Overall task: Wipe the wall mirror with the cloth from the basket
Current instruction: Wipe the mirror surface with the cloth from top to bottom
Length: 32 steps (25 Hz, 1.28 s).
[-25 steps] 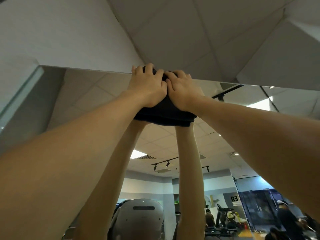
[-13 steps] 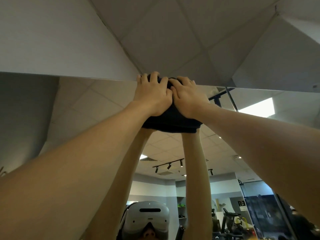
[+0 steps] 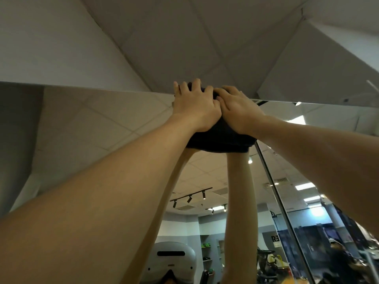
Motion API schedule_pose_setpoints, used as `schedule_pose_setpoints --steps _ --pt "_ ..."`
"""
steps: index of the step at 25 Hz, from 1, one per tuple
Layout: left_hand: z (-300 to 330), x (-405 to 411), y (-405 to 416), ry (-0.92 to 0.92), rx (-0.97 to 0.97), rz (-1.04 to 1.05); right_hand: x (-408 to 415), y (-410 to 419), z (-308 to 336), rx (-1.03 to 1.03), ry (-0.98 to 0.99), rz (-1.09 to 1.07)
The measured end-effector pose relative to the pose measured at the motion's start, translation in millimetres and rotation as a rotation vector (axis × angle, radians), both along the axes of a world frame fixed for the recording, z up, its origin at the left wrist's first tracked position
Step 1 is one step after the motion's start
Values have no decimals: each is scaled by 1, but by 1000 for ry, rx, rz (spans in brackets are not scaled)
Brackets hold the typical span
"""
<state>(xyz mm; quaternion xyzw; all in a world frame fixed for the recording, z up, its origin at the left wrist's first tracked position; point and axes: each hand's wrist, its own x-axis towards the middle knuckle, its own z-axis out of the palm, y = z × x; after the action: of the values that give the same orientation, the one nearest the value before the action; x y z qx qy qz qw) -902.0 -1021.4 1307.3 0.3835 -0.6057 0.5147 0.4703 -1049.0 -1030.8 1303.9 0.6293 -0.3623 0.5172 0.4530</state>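
The wall mirror (image 3: 106,128) fills the lower part of the view, its top edge running across just under the ceiling. A dark cloth (image 3: 221,142) is pressed flat against the glass right at that top edge. My left hand (image 3: 194,108) and my right hand (image 3: 240,111) lie side by side on the cloth, fingers spread over it and reaching up to the mirror's rim. Both arms stretch up and forward. Most of the cloth is hidden under my hands; its lower hem shows below my wrists. The mirror reflects my arms and a white headset.
A vertical seam (image 3: 274,191) between mirror panels runs down just right of the cloth. White wall (image 3: 51,42) and ceiling tiles (image 3: 174,37) sit above the mirror. The reflection shows a gym room with track lights, shelves and a person at the far right.
Both hands and the cloth have slid to the right along the mirror's top edge, close to the panel seam. The view has turned right with them.
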Motion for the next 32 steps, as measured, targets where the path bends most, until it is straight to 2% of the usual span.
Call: schedule_pose_setpoints --steps 10,19,26,32 --pt "-7 -23 -2 31 31 33 -23 -3 -6 11 -8 43" --pt "-80 -17 6 52 44 35 -21 2 -73 71 24 148" --pt "-113 -11 5 63 24 135 -14 9 -106 71 32 75" --pt "-119 21 1 90 30 81 21 8 -108 74 51 15"
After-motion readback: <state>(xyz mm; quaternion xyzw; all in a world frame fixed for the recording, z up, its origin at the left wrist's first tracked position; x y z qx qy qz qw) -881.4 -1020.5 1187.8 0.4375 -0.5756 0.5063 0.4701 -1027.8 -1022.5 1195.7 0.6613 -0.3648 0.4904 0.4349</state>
